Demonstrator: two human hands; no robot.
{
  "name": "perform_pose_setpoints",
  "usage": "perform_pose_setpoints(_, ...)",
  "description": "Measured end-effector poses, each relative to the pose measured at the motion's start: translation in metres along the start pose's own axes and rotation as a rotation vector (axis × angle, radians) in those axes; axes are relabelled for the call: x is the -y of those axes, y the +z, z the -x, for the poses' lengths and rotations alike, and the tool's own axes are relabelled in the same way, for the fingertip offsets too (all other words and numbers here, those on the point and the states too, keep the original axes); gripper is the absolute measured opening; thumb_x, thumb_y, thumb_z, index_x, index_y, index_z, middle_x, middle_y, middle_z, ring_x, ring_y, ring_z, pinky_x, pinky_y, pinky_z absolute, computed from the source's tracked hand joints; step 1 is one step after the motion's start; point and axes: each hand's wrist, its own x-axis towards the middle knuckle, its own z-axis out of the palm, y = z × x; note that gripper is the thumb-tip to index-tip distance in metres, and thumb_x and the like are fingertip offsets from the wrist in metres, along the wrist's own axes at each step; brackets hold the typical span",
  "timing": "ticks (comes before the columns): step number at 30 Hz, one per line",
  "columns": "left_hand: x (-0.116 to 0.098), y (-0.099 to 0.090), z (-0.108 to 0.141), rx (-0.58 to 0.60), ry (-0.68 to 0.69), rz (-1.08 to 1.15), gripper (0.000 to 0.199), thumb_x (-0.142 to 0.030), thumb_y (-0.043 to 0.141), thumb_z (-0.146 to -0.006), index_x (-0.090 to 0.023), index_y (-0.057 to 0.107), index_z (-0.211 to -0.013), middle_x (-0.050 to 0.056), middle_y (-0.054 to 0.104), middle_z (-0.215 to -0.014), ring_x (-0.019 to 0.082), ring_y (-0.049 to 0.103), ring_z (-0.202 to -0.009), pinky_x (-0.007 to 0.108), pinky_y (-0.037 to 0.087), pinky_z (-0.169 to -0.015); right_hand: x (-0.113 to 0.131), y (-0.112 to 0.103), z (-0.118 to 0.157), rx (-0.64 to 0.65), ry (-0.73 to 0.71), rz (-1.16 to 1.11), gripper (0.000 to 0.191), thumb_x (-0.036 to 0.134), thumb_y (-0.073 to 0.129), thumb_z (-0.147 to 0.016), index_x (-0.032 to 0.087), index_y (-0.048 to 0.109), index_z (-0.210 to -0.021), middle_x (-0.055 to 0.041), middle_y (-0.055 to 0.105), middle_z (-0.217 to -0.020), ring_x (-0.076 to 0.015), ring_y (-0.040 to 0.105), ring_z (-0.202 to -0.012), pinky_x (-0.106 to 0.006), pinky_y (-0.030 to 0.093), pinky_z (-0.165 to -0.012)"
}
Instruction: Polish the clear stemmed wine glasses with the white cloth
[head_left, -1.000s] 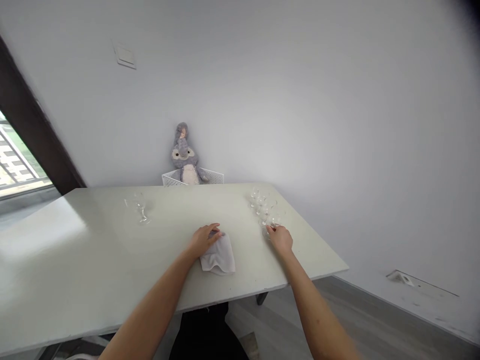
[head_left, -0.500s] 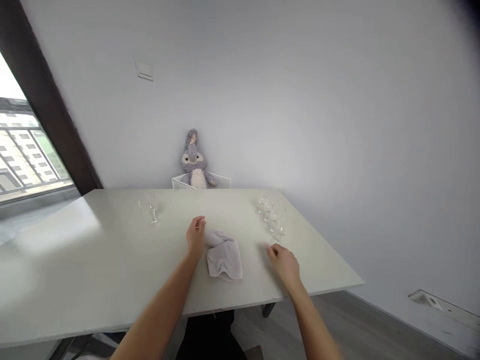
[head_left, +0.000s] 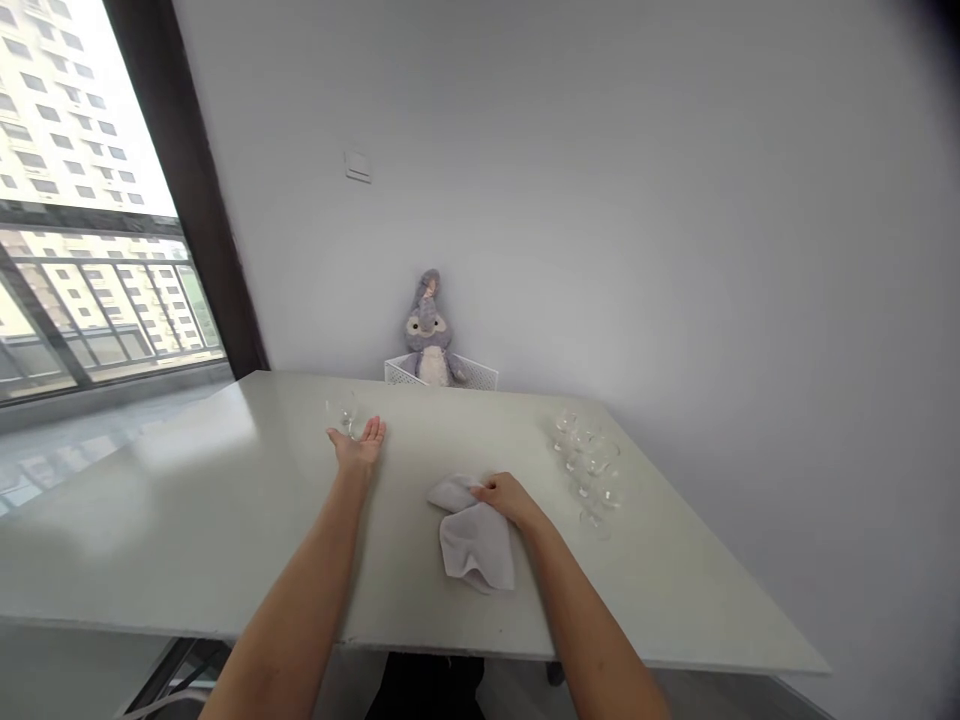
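Note:
My left hand (head_left: 358, 445) is open, palm turned up and fingers spread, just in front of a clear stemmed glass (head_left: 345, 415) at the table's back left. Whether it touches the glass is hard to tell. A pale grey cloth (head_left: 480, 548) lies crumpled on the table before me. The fingers of my right hand (head_left: 506, 496) are closed on its upper right part. Farther right, several clear glasses (head_left: 589, 455) stand close together.
The pale table (head_left: 247, 520) reaches back to a grey wall. Behind its far edge, a grey plush toy (head_left: 431, 345) sits in a white basket (head_left: 480, 375). A window with a railing is at the left.
My left hand has moved left and forward to the glass and opened. My right hand has come left onto the cloth and taken hold of it. The view has turned left.

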Motion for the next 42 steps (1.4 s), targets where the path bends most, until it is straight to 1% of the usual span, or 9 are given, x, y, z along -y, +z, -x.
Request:
perform_pose_setpoints(3, -0.006, 0.004, -0.010, -0.023, -0.127, 0.212, 0.059, -0.068, 0.015, -0.076, -0.028, 0.027, -0.117, 0.014, 0.047, -0.105, 0.020, 0.058, -0.092, 0.038, 0.052, -0.069, -0.005, 0.007, 0.002, -0.033, -0.019, -0.232, 0.025, 0.038, 0.053, -0.068, 0.017, 0.046, -0.057, 0.0059, 0.039, -0.051, -0.0077, 0.034, -0.049, -0.020, 0.024, -0.046)
perform_pose_setpoints(7, -0.006, 0.009, -0.016, 0.004, -0.090, 0.313, 0.044, -0.062, 0.026, -0.080, -0.026, 0.033, -0.104, 0.012, 0.050, -0.105, 0.016, 0.060, -0.089, 0.033, 0.053, -0.068, -0.001, 0.012, 0.007, -0.082, 0.030, -0.562, 0.026, 0.040, 0.053, -0.067, 0.019, 0.039, -0.058, 0.0083, 0.032, -0.050, -0.0066, 0.027, -0.046, -0.020, 0.022, -0.044)
perform_pose_setpoints(13, 0.021, 0.023, 0.019, 0.195, -0.165, 0.224, 0.022, -0.040, 0.046, -0.083, -0.018, 0.043, -0.083, 0.010, 0.059, -0.092, 0.016, 0.062, -0.087, 0.029, 0.052, -0.072, 0.002, 0.005, 0.002, -0.428, 0.139, -1.099, 0.033, 0.043, 0.057, -0.061, 0.021, 0.033, -0.058, 0.0083, 0.033, -0.051, -0.0080, 0.032, -0.047, -0.022, 0.031, -0.046)
perform_pose_setpoints(19, 0.062, 0.034, 0.082, 0.533, -0.205, -0.099, 0.036, -0.027, 0.064, -0.071, -0.021, 0.042, -0.100, 0.004, 0.063, -0.087, 0.016, 0.063, -0.086, 0.033, 0.047, -0.082, 0.013, -0.008, 0.016, -0.836, -0.128, -0.775, 0.021, 0.036, 0.053, -0.071, 0.019, 0.041, -0.066, 0.0059, 0.037, -0.063, -0.0084, 0.035, -0.056, -0.021, 0.033, -0.054)
perform_pose_setpoints(23, 0.081, 0.028, 0.107, 0.602, -0.192, -0.213, 0.043, -0.026, 0.066, -0.070, -0.023, 0.040, -0.104, 0.002, 0.063, -0.091, 0.013, 0.062, -0.085, 0.030, 0.046, -0.081, 0.027, 0.002, 0.028, -0.638, -0.355, -0.596, 0.016, 0.033, 0.053, -0.075, 0.018, 0.050, -0.072, 0.0005, 0.048, -0.081, -0.0091, 0.044, -0.065, -0.022, 0.037, -0.059)
perform_pose_setpoints(27, 0.085, 0.023, 0.118, 0.636, -0.227, -0.259, 0.045, -0.028, 0.065, -0.070, -0.024, 0.038, -0.106, 0.000, 0.061, -0.085, 0.010, 0.060, -0.071, 0.024, 0.048, -0.066, 0.033, 0.016, 0.030, -0.202, -0.354, -0.790, 0.032, 0.037, 0.049, -0.078, 0.021, 0.051, -0.106, -0.0014, 0.056, -0.083, -0.0099, 0.047, -0.059, -0.021, 0.038, -0.048)
perform_pose_setpoints(31, 0.077, 0.022, 0.123, 0.664, -0.233, -0.335, 0.051, -0.035, 0.062, -0.071, -0.025, 0.034, -0.112, -0.003, 0.057, -0.076, 0.009, 0.054, -0.054, 0.022, 0.045, -0.049, 0.030, 0.021, 0.027, 0.018, -0.349, -0.948, 0.052, 0.036, 0.050, -0.078, 0.028, 0.036, -0.127, -0.0038, 0.054, -0.108, -0.0130, 0.054, -0.073, -0.022, 0.045, -0.049)
perform_pose_setpoints(38, 0.077, 0.021, 0.127, 0.827, -0.145, -0.533, 0.056, -0.035, 0.065, -0.067, -0.023, 0.039, -0.115, 0.001, 0.060, -0.085, 0.012, 0.057, -0.066, 0.024, 0.047, -0.057, 0.019, 0.027, 0.020, 0.019, -0.304, -0.734, 0.041, 0.025, 0.060, -0.069, 0.023, 0.054, -0.110, -0.0007, 0.059, -0.082, -0.0126, 0.054, -0.063, -0.024, 0.049, -0.049)
perform_pose_setpoints(42, 0.075, 0.020, 0.119, 0.898, -0.038, -0.717, 0.054, -0.040, 0.059, -0.072, -0.020, 0.042, -0.120, 0.002, 0.061, -0.082, 0.014, 0.057, -0.071, 0.026, 0.046, -0.065, 0.016, 0.023, 0.016, 0.046, -0.233, -0.895, 0.028, 0.030, 0.062, -0.068, 0.019, 0.061, -0.094, -0.0012, 0.059, -0.073, -0.0131, 0.054, -0.059, -0.025, 0.049, -0.046)
